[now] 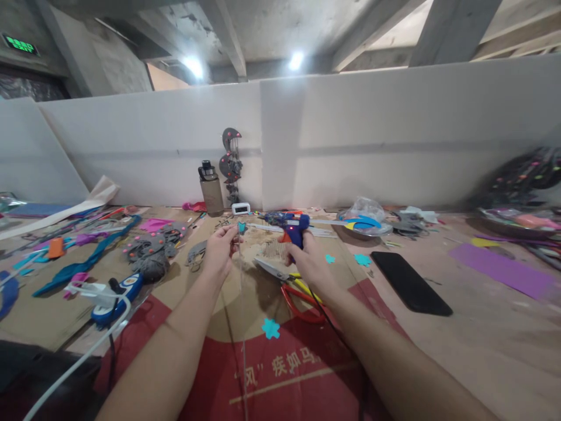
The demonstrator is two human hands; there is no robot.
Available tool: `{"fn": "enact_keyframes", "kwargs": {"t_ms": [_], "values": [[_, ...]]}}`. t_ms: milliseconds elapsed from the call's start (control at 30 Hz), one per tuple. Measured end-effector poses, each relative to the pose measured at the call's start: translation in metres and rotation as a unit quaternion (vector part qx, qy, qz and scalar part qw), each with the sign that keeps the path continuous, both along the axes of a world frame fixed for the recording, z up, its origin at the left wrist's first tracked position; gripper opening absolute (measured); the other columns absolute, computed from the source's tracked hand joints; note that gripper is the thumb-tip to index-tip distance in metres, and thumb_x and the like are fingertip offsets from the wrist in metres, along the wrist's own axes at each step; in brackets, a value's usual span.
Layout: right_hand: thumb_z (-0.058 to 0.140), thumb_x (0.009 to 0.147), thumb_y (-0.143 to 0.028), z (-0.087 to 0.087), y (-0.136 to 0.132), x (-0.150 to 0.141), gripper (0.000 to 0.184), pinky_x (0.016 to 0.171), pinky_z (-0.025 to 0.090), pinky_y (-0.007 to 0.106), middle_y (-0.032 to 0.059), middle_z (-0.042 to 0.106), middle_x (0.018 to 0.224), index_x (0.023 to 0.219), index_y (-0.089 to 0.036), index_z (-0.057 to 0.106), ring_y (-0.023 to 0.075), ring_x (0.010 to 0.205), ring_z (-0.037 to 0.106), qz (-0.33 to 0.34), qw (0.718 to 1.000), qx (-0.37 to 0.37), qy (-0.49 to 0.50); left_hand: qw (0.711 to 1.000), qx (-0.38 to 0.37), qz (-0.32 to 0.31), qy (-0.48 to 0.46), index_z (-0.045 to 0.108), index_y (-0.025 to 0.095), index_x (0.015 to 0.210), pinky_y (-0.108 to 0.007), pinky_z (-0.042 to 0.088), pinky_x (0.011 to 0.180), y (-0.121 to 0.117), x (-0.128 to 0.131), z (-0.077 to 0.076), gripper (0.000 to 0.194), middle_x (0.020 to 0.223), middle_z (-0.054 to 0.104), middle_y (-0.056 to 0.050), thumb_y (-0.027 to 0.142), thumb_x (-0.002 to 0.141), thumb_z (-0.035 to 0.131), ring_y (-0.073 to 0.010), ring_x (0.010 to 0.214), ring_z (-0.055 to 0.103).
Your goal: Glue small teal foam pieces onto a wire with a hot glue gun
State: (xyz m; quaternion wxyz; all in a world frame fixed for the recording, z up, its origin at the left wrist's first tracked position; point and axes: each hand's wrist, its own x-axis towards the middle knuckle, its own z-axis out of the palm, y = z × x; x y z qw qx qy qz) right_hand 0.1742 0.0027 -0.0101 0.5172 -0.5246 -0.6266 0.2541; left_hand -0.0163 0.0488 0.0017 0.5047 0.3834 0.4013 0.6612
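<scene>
My right hand (310,257) is wrapped round the grip of a blue glue gun (297,235), whose nozzle points left. My left hand (222,250) pinches a small teal piece (241,227) at its fingertips. From there a thin pale strand (243,327) runs down to the bottom of the view; whether it is string or wire I cannot tell. The nozzle is to the right of the teal piece, apart from it. Below my right hand lie scissors (302,298) with red and yellow handles. A turquoise flower-shaped cutout (270,328) lies on the red and brown cardboard (210,374).
Right of my arm lie a black phone (409,282) and a purple sheet (502,270). A bottle (211,190) stands at the back beside hanging grey crescents (230,158). A blue power strip (117,298) with a white cable and grey felt pieces (153,251) lie left.
</scene>
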Motion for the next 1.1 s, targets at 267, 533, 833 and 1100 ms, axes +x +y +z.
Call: {"fn": "enact_keyframes", "kwargs": {"t_ms": [267, 533, 833, 1100], "values": [[0.058, 0.067, -0.027, -0.045, 0.046, 0.038, 0.019, 0.061, 0.041, 0.033, 0.0062, 0.054, 0.055, 0.054, -0.021, 0.047, 0.022, 0.064, 0.056, -0.093, 0.983, -0.065, -0.147, 0.996, 0.056, -0.024, 0.057, 0.062, 0.014, 0.073, -0.018, 0.03, 0.043, -0.002, 0.01, -0.004, 0.023, 0.056, 0.055, 0.002, 0.031, 0.062, 0.072, -0.0057, 0.047, 0.045], [0.055, 0.075, -0.036, -0.015, 0.018, 0.007, 0.018, 0.081, 0.041, 0.042, 0.0084, 0.057, 0.085, 0.077, -0.019, 0.049, 0.0233, 0.089, 0.052, -0.099, 0.989, 0.082, -0.068, 0.932, 0.159, 0.115, 0.306, 0.066, 0.019, 0.077, -0.024, 0.038, 0.057, -0.021, 0.014, 0.003, 0.014, 0.067, 0.062, -0.001, 0.031, 0.071, 0.064, -0.0122, 0.057, 0.05], [0.058, 0.072, -0.034, -0.001, -0.002, -0.048, 0.032, 0.056, 0.044, 0.024, -0.0035, 0.053, 0.076, 0.097, -0.022, 0.042, 0.0097, 0.059, 0.051, 0.141, 0.939, -0.072, 0.306, 0.864, 0.26, 0.105, 0.419, 0.068, 0.024, 0.074, -0.029, 0.04, 0.079, -0.031, 0.022, 0.003, 0.005, 0.082, 0.065, -0.004, 0.024, 0.072, 0.064, -0.0186, 0.081, 0.054], [0.05, 0.079, -0.033, 0.002, 0.002, -0.025, 0.015, 0.06, 0.039, 0.024, -0.0005, 0.055, 0.072, 0.08, -0.018, 0.055, 0.0121, 0.064, 0.047, 0.03, 0.991, 0.058, 0.114, 0.944, 0.116, -0.021, 0.307, 0.068, 0.017, 0.077, -0.024, 0.041, 0.057, -0.031, 0.033, 0.001, 0.02, 0.062, 0.063, -0.002, 0.035, 0.072, 0.064, -0.0137, 0.058, 0.054]]}}
